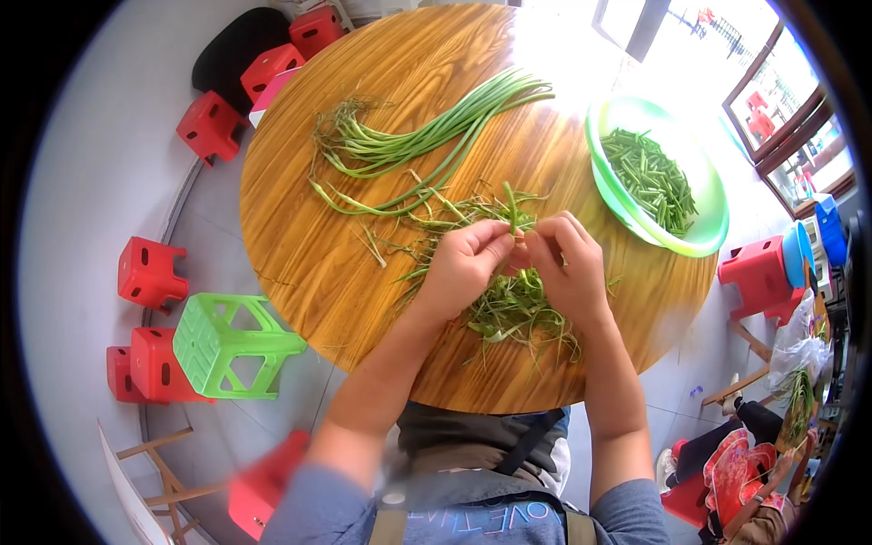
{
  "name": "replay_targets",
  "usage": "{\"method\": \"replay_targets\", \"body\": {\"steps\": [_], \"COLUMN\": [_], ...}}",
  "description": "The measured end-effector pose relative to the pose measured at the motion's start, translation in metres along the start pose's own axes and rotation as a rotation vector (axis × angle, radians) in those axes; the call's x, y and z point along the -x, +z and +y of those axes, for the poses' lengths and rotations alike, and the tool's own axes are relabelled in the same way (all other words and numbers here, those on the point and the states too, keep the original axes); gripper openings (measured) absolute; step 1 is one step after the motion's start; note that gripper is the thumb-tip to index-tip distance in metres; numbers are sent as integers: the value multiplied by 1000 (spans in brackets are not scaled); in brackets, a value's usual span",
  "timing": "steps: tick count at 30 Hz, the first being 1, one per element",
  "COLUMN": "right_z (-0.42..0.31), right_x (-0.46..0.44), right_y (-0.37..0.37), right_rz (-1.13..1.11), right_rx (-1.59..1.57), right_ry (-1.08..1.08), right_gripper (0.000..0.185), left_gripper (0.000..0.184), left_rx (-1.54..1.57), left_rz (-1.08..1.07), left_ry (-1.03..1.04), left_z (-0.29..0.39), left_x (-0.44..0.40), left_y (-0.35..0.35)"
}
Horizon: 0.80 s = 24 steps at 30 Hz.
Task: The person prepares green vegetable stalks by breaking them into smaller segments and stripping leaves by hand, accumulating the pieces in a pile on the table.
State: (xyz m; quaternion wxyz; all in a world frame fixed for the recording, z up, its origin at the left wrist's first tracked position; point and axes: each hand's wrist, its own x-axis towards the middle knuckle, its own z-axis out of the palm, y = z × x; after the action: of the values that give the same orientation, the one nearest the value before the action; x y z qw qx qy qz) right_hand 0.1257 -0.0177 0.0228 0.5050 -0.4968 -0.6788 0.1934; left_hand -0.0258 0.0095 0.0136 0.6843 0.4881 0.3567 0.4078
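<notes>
My left hand (pixel 465 268) pinches a short green garlic scape (pixel 510 207), whose end sticks up above the fingertips. Close against it, my right hand (pixel 570 263) is closed too, its thumb and fingers pinched at the lower part of the same stem. Below the hands lies a loose heap of stringy green and yellowish trimmings (pixel 518 313) on the round wooden table (pixel 300 236). A bundle of long garlic scapes (pixel 427 136) rests farther off to the left, its dry, tangled ends at the left side.
A green-and-white plastic basin (pixel 618 204) holding short cut pieces (pixel 649 177) stands at the table's right. Around the table are a green stool (pixel 218 341) and several red stools (pixel 150 272). Another person (pixel 745 463) sits at the lower right.
</notes>
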Motion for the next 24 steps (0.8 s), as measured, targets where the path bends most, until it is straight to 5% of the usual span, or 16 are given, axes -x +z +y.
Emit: {"method": "replay_targets", "body": {"steps": [3,10,15,18,24], "right_z": [-3,-11,-3,-4,6], "right_x": [0,-1,-2,2,-5], "right_y": [-3,-25,-28,-29,-33], "right_rz": [-64,-633,-991,-822,-210], "right_rx": [-71,-429,-280,-169,11], "right_ry": [42,137,140,124,355], "right_gripper": [11,11,12,17,13], "left_gripper": [18,19,19,21,23], "left_rx": [134,536,758,829,447], "left_rz": [-4,62,187,19,-3], "left_ry": [-7,95,167,199,34], "left_z": [7,7,13,6,16], "left_x": [-2,-11,-11,-14,-6], "left_y": [-8,-28,-41,-51,-26]}}
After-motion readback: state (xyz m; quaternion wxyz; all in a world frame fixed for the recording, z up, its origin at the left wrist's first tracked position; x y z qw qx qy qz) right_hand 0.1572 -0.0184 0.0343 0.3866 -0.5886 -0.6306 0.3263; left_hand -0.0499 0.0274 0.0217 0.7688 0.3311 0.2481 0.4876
